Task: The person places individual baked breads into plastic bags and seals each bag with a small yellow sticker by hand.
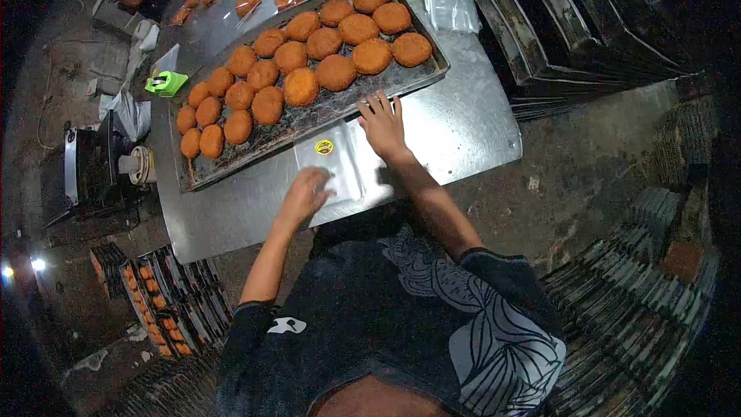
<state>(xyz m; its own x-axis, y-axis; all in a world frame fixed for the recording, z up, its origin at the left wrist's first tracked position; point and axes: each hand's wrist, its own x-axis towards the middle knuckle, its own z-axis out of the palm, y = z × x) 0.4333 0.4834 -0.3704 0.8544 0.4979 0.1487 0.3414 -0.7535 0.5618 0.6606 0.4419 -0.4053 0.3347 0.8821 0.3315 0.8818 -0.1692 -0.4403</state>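
Buns (pixel 301 86): 23 (roughly). Tray (pixel 255 156): one.

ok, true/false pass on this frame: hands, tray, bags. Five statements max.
1. The dark metal baking tray carries round orange-brown buns. True.
2. The left hand holds a bun. False: it rests on the clear plastic bags with a yellow sticker.
3. The right hand lies by the tray's near edge, fingers spread. True.
4. The small green plastic object sits among the buns. False: it stands on the shiny metal table, beside the tray.
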